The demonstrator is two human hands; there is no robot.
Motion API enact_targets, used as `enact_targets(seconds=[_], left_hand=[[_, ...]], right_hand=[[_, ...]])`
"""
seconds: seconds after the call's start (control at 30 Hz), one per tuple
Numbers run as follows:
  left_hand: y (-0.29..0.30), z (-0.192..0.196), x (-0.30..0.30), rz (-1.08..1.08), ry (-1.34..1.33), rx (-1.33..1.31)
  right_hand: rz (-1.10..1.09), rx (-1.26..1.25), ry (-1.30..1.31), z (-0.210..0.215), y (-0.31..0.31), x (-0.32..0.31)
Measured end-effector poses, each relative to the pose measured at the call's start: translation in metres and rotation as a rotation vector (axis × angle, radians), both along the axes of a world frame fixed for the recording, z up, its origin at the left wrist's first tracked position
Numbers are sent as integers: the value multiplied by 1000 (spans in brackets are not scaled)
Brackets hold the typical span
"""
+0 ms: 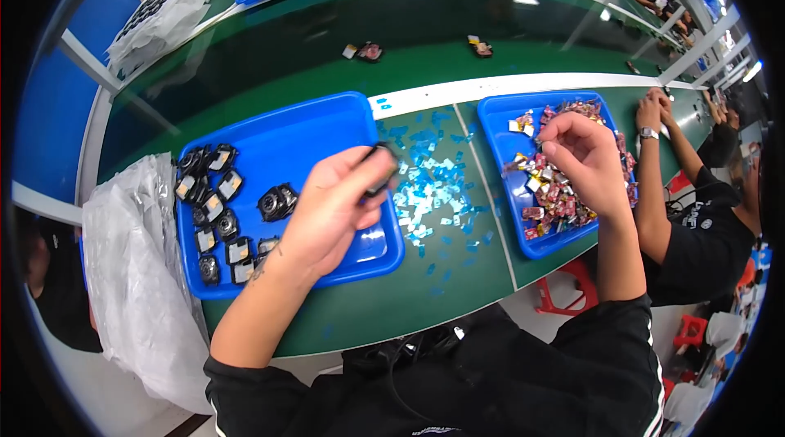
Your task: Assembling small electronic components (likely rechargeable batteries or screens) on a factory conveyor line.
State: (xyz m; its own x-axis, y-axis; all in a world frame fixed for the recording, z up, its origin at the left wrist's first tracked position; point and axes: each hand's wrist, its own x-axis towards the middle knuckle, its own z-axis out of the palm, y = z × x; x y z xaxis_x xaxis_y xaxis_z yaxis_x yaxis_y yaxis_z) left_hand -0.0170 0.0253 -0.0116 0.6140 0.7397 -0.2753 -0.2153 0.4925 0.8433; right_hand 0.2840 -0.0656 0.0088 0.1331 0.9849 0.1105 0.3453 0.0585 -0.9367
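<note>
My left hand (331, 204) is closed around a black watch-like casing (381, 169), blurred and partly hidden by the fingers. It is raised over the right side of a blue tray (343, 114). Several black casings (214, 206) lie in that tray, mostly on its left, some showing a pale rectangular patch. Over a second blue tray (505, 171), my right hand (582, 161) has thumb and fingertips brought together; what they pinch, if anything, is too small to make out. Many small pink, gold and silver parts (560, 204) fill this tray.
Small blue and pale film pieces (429, 188) litter the green table between the trays. Beyond a white rail (441, 94), a green belt (278, 53) carries a few small assemblies (370, 52). Clear plastic bagging (135, 249) hangs at the left. A co-worker's arms (650, 151) are close on the right.
</note>
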Motion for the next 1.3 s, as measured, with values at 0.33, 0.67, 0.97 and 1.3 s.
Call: enact_targets(seconds=[0.33, 0.67, 0.97, 1.3], left_hand=[[-25, 5, 14, 47, -113, 92], [-32, -5, 10, -6, 312, 882], [-31, -23, 11, 126, 326, 945], [-32, -14, 11, 86, 391, 958]], right_hand=[[278, -54, 191, 13, 7, -67], [220, -93, 41, -1, 12, -97], [53, 251, -204, -16, 7, -112], [89, 426, -472, -8, 8, -113]])
